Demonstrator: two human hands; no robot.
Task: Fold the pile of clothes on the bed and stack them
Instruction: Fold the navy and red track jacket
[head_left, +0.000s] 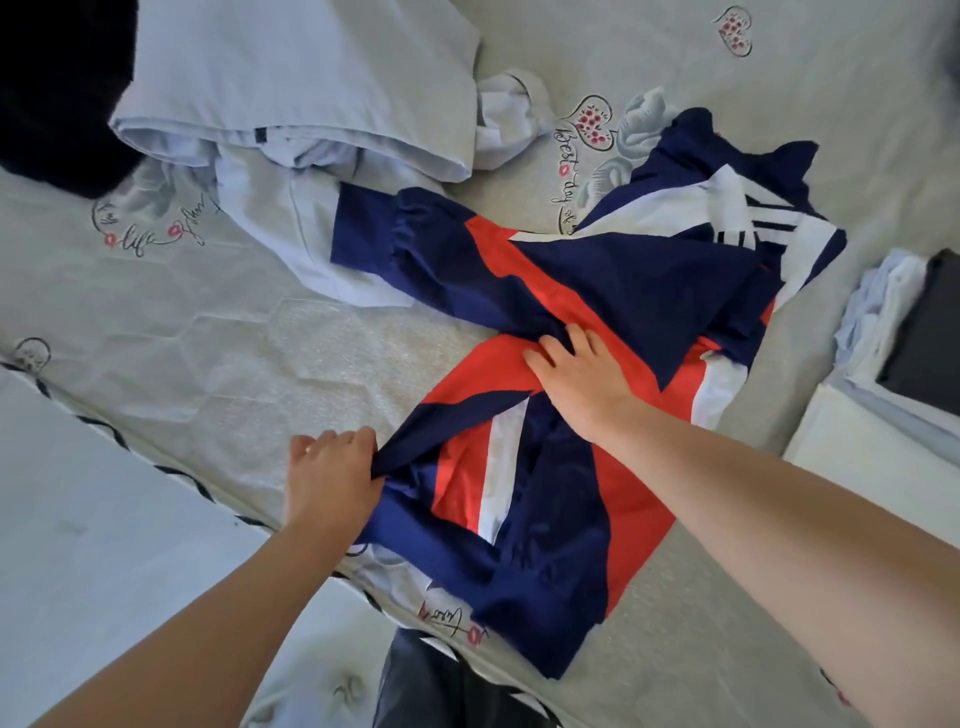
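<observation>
1. Head view: a navy, red and white track jacket (561, 395) lies spread on the bed (208, 332), its long axis running diagonally from the near hem at the bed's front edge up towards the far right, where the white-striped part points.
2. One sleeve stretches out to the left, its cuff resting on a pale blue garment (280, 228).
3. The left hand (330, 475) grips a bunched navy edge of the jacket at its near-left side, fingers curled around the fabric.
4. The right hand (582, 371) lies on the jacket's middle, its fingertips tucked into a navy fold; whether they pinch it is unclear.
5. A folded pale blue cloth (311, 78) lies farther back, and a small stack of folded items (883, 332) sits at the right.
</observation>
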